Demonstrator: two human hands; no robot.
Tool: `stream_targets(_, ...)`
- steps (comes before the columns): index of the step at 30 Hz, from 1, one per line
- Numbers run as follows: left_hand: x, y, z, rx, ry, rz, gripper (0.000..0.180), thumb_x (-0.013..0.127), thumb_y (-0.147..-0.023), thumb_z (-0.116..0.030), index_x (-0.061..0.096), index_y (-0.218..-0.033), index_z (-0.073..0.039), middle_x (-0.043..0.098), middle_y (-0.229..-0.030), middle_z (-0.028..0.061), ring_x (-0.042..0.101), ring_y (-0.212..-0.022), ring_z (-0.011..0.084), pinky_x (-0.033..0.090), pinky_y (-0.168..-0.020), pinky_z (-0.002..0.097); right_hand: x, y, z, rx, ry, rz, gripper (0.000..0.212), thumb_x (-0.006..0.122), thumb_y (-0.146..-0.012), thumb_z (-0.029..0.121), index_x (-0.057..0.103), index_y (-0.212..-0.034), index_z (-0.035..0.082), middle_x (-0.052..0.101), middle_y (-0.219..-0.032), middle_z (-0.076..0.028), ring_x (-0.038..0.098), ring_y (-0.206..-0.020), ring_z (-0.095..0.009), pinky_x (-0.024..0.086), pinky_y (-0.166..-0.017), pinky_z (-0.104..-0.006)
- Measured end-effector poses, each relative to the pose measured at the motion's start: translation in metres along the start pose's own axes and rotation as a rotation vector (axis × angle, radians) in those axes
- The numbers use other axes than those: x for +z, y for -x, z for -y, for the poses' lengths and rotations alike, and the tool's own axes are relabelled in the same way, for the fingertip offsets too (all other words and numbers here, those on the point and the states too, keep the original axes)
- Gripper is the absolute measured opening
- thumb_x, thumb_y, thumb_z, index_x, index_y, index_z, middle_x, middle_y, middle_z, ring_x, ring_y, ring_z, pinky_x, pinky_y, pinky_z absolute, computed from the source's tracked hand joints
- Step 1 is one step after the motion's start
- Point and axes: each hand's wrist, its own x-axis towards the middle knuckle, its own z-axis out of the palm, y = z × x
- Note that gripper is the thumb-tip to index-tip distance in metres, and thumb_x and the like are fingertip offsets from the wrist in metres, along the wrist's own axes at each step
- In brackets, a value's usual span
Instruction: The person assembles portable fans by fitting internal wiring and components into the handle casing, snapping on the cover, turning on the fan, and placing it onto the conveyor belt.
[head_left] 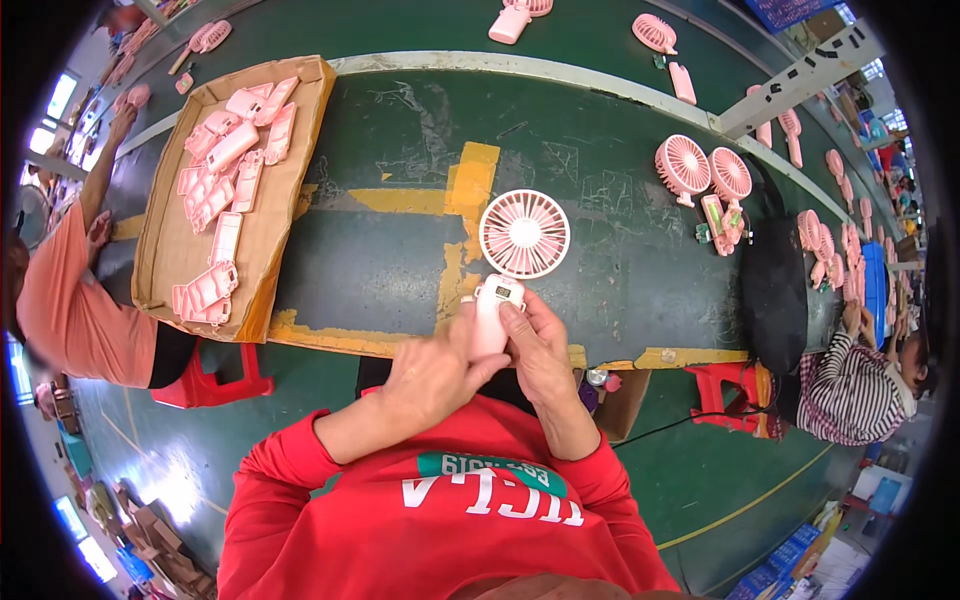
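Observation:
A pink handheld fan (492,318) with a round grille head and a small dark display on its handle is between my hands, just above the near edge of the green worktable. Its head points away from me. My left hand (425,378) is closed round the left side of the handle, and part of the handle is hidden behind the fingers. On the other side, my right hand (540,350) grips the handle, its thumb lying on the casing just below the display.
To the left, a cardboard tray (155,225) holds several pink casing pieces (232,147). Pink fans (684,166) with exposed circuit boards lie to the right, beside a black bag (775,290). More fans lie beyond a pale rail (520,65). Co-workers sit at both sides, near red stools (215,378).

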Motion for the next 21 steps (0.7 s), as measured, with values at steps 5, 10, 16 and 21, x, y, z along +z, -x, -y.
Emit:
stream_targets(5,0.002,-0.011,0.022,-0.478,1.245,0.449,0.036,0.059,-0.089,-0.033,0.051,-0.099,0.0,0.058,-0.068,0.0026,0.059,-0.057,0.0118,0.048,-0.054,0.0252,0.01,0.005,0.009,-0.068,-0.073,0.042,0.041,0.051,-0.093,0.018,0.042,-0.128,-0.003,0.054,-0.121,-0.017,0.053,-0.113,-0.024,0.044,-0.096,-0.0374)
stream_targets(10,-0.01,-0.006,0.016,-0.271,1.046,0.364,0.031,0.056,-0.09,-0.029,0.051,-0.098,0.001,0.058,-0.07,0.0041,0.058,-0.057,0.0132,0.048,-0.055,0.0265,0.017,0.014,0.016,-0.133,0.009,0.089,0.049,0.055,-0.091,0.016,0.035,-0.132,-0.002,0.053,-0.121,-0.018,0.053,-0.113,-0.027,0.043,-0.096,-0.0394)
stream_targets(16,-0.014,0.003,0.006,-0.093,0.764,0.186,0.035,0.057,-0.087,-0.028,0.05,-0.095,0.005,0.061,-0.078,0.0255,0.062,-0.076,0.0406,0.049,-0.062,0.0427,0.025,0.024,0.018,-0.131,-0.029,0.036,0.045,0.056,-0.09,0.015,0.039,-0.128,-0.001,0.056,-0.115,-0.018,0.057,-0.106,-0.026,0.046,-0.093,-0.039)
stream_targets(21,-0.004,-0.005,0.01,-0.172,0.991,0.173,0.028,0.054,-0.09,-0.023,0.051,-0.094,0.004,0.06,-0.068,0.007,0.057,-0.053,0.0154,0.047,-0.051,0.029,0.024,0.01,0.011,-0.115,-0.034,-0.033,0.041,0.057,-0.09,0.016,0.043,-0.124,-0.001,0.058,-0.112,-0.017,0.059,-0.102,-0.024,0.049,-0.088,-0.0376)
